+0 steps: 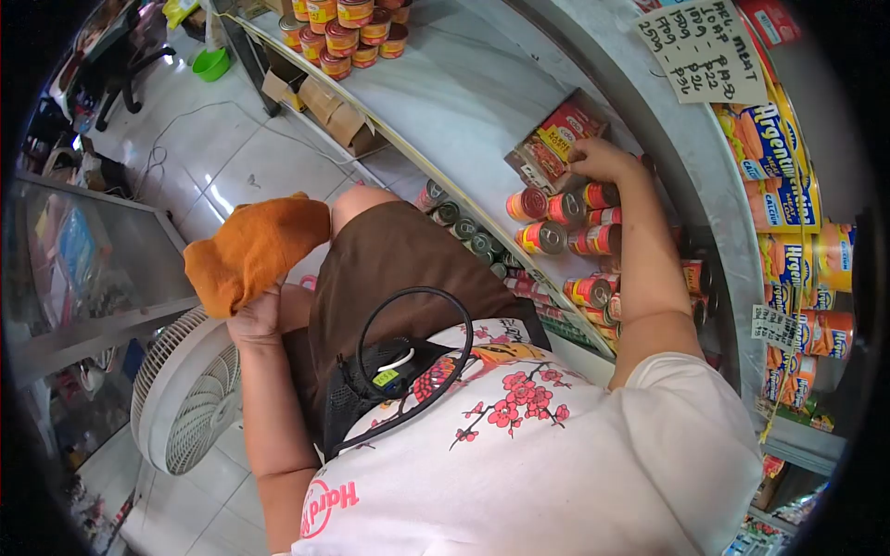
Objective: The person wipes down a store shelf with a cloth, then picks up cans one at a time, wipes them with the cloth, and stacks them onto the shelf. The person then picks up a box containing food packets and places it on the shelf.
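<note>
My left hand (256, 320) is closed around an orange cloth (255, 250), which hangs bunched over the fingers beside my knee. My right hand (603, 161) reaches onto the shelf and grips the side edge of a red carton (554, 141) with a yellow label. The carton sits at an angle on the shelf surface. Just below it stand several small red-and-yellow cans (542, 236) in stacks, partly hidden by my right forearm.
More cans (357, 37) are stacked at the shelf's far end. Large cans (788, 250) line the right, under a handwritten price card (697, 51). A white fan (185, 394) stands by my left arm. A green basin (211, 64) and a cord lie on the tiled floor.
</note>
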A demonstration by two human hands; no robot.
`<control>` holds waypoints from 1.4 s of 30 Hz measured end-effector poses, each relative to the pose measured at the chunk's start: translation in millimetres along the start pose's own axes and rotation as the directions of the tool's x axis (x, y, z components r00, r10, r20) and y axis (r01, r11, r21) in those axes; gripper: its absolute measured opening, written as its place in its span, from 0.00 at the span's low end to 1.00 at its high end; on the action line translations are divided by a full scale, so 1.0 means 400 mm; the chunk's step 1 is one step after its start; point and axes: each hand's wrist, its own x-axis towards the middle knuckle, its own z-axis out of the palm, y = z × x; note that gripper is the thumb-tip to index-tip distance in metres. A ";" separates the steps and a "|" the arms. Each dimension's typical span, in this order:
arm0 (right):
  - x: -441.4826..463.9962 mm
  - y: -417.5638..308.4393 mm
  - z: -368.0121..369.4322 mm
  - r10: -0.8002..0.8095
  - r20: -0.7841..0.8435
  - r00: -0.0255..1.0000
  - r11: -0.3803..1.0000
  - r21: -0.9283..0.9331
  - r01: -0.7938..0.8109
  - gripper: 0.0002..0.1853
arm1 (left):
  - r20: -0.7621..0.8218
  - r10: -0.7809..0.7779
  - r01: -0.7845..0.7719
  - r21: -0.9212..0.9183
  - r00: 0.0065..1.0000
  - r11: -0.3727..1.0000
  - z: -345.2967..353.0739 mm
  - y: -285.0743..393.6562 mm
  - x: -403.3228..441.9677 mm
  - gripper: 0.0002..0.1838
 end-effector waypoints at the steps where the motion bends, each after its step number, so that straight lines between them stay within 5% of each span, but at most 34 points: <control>1: -0.012 -0.008 -0.004 0.002 -0.015 1.000 1.000 0.010 -0.002 0.16 | 0.015 0.005 -0.004 -0.015 1.000 1.000 -0.003 0.000 -0.002 0.30; 5: -0.021 -0.058 -0.007 -0.044 -0.057 0.997 0.999 -0.019 0.043 0.17 | -0.018 0.057 -0.057 0.006 0.998 0.998 0.004 0.002 0.005 0.32; 8: -0.039 -0.134 0.008 -0.231 0.036 0.972 0.973 0.022 0.230 0.21 | -0.068 0.067 -0.068 -0.015 0.995 0.998 0.031 -0.008 0.008 0.32; 12: -0.079 -0.244 0.072 -0.204 0.087 0.975 0.912 -0.344 0.222 0.27 | -0.105 0.092 -0.094 -0.009 0.990 0.996 0.025 -0.010 0.010 0.31; 17: -0.061 -0.250 0.139 -0.046 0.054 0.997 0.890 -0.451 0.065 0.27 | -0.129 0.097 -0.098 -0.007 0.987 0.995 0.043 -0.007 0.002 0.28; 21: -0.051 -0.270 0.106 -0.128 -0.105 0.986 0.991 0.020 0.131 0.27 | -0.122 0.092 -0.088 0.044 0.988 0.995 0.075 -0.013 -0.006 0.26; 22: -0.065 -0.296 0.090 -0.241 -0.132 0.961 0.914 0.303 0.271 0.27 | -0.147 0.107 -0.083 0.162 0.983 0.983 0.119 -0.019 -0.007 0.26; 25: -0.076 -0.431 0.106 -0.319 -0.214 0.923 0.596 0.712 0.371 0.28 | -0.041 -0.118 0.123 0.156 0.992 0.980 0.243 -0.036 0.002 0.25; 27: -0.070 -0.533 0.130 -0.500 -0.383 0.777 0.493 0.611 0.619 0.30 | 0.167 -0.266 0.224 0.233 0.949 0.946 0.248 -0.079 0.022 0.24; 29: -0.076 -0.653 0.133 -0.631 -0.451 0.631 0.492 0.396 0.775 0.32 | 0.124 -0.291 0.279 0.112 0.949 0.954 0.297 -0.126 0.041 0.23; 31: -0.069 -0.752 0.154 -0.655 -0.659 0.369 0.428 0.079 0.900 0.33 | 0.115 -0.136 0.115 0.169 0.984 0.979 0.295 -0.182 0.070 0.21; 32: -0.050 -0.782 0.157 -0.635 -0.688 0.352 0.403 0.094 0.910 0.33 | 0.134 -0.118 0.118 0.007 0.984 0.993 0.321 -0.177 0.058 0.20; 37: -0.025 -0.863 0.170 -0.524 -0.814 0.252 0.318 0.088 0.944 0.30 | -0.128 0.040 -0.010 0.230 0.991 0.973 0.316 -0.129 0.062 0.18; 42: 0.003 -0.852 0.147 -0.423 -0.693 0.585 0.333 0.481 0.811 0.30 | -0.150 0.080 -0.017 0.381 0.985 0.924 0.320 -0.127 0.023 0.16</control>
